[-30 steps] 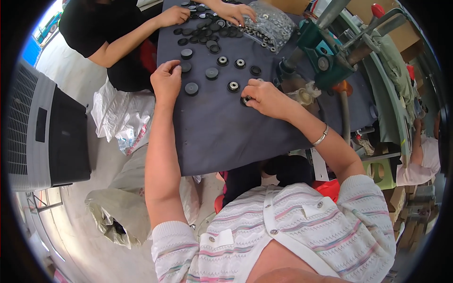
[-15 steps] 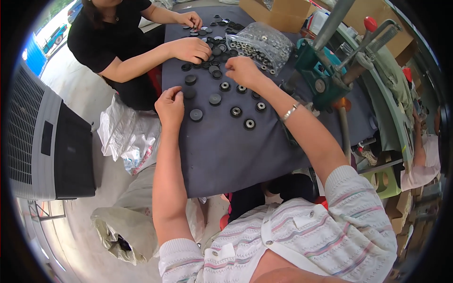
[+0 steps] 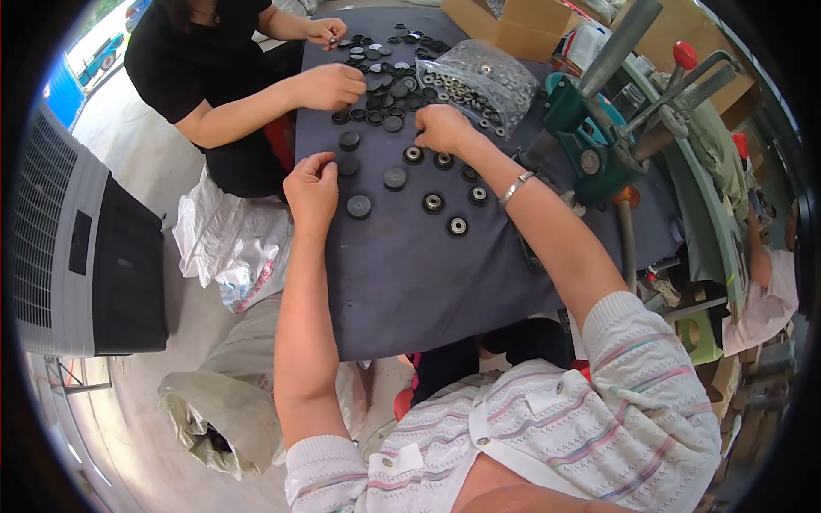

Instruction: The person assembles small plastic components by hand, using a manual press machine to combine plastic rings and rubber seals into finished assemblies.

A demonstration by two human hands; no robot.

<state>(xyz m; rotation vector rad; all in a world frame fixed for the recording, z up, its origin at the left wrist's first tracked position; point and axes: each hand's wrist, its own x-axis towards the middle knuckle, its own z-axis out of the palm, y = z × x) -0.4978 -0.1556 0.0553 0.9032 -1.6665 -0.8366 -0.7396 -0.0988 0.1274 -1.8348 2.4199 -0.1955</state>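
My left hand (image 3: 310,191) hovers at the table's left side, thumb and fingers drawn together. Whatever it may pinch is hidden. Beside its fingertips lie plain black round caps (image 3: 348,164), with another cap (image 3: 358,206) just nearer. My right hand (image 3: 446,130) reaches to the far middle, fingers curled down just beyond a black cap with a steel bearing-like centre (image 3: 413,156). A dark bit shows at its fingertips, too small to name. Several more steel-centred caps (image 3: 457,227) lie to the right and nearer me. A plain cap (image 3: 394,179) sits between the two groups.
A pile of black caps (image 3: 389,90) lies beyond my hands, beside a clear bag of small metal rings (image 3: 483,77). A co-worker's hands (image 3: 332,87) work at the far left. A green lever press (image 3: 590,145) stands right. A cardboard box (image 3: 513,27) is behind.
My right hand has dipped slightly toward me, its fingers curling down near the steel-centred cap. My left hand barely moves. Both of the co-worker's hands have shifted left, away from the pile.
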